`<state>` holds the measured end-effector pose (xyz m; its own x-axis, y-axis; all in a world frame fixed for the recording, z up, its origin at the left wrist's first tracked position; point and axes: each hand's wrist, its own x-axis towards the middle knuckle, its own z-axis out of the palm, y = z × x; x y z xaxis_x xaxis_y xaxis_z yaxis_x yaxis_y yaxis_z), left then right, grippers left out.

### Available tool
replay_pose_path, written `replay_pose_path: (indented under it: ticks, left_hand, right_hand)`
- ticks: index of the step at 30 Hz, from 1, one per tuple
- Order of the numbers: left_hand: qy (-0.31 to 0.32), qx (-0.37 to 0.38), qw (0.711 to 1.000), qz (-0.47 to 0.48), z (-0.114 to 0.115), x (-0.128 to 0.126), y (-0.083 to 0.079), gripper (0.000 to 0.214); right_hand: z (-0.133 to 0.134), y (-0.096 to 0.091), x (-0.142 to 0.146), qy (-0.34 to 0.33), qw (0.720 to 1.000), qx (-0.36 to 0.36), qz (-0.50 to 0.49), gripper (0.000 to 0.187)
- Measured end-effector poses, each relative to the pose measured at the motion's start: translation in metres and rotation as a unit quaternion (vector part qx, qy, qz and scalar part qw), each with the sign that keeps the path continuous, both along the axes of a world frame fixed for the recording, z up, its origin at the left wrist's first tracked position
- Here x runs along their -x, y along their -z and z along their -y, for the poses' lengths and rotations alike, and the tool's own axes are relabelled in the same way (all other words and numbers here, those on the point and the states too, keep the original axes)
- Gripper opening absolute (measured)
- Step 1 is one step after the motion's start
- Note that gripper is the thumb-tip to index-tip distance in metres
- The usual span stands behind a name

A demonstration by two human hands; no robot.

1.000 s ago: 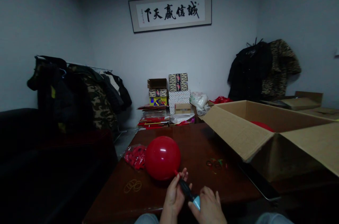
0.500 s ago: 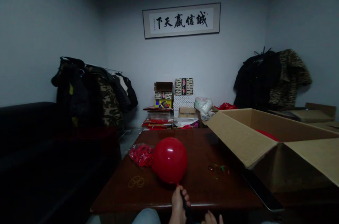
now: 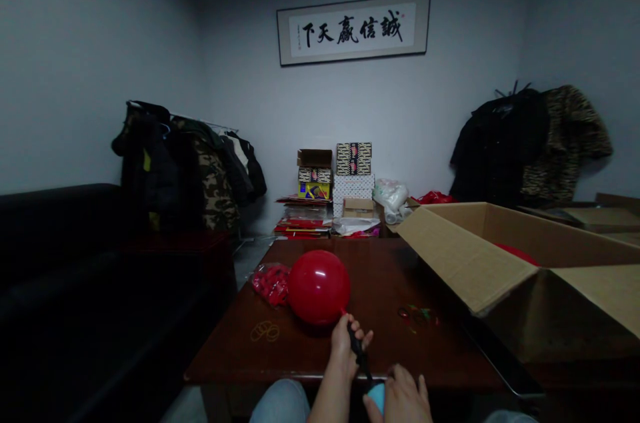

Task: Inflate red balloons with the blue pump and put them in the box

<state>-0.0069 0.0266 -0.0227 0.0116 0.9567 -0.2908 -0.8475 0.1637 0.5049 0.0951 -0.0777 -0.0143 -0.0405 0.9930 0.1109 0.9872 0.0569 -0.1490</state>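
Hold red balloon [image 3: 320, 288], probably light and fragile, by neck [image 3: 343, 310], with left fingers [image 3: 357, 328] wrapping pump [image 3: 363, 362], right fingers [image 3: 400, 378] cupping blue end [image 3: 377, 398].

Glossy red balloon [image 3: 319, 287], inflated, neck near upper end of slanting black-and-blue pump [image 3: 359, 350].

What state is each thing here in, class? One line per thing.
Red balloon: inflated, neck at left hand.
Pump: held by left hand and right hand.
Cardboard box: open, flaps spread.
Clear bag: holding red pieces.
Yellow bands: loose on table.
Framed calligraphy: hung up.
Coats: hanging.
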Motion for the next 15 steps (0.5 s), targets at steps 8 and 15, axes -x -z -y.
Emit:
replay_pose_path:
  ticks: [8,15]
  left_hand:
    - [0.003,0.035,0.999,-0.010,0.005,0.003,0.012,0.017]
    - [-0.006,0.021,1.000,-0.019,0.006,0.002,0.003,0.017]
  right_hand:
    - [-0.025,-0.018,0.016,0.008,1.000,-0.011,-0.024,0.054]
    - [-0.018,0.007,0.011,0.009,0.999,0.009,-0.039,0.047]
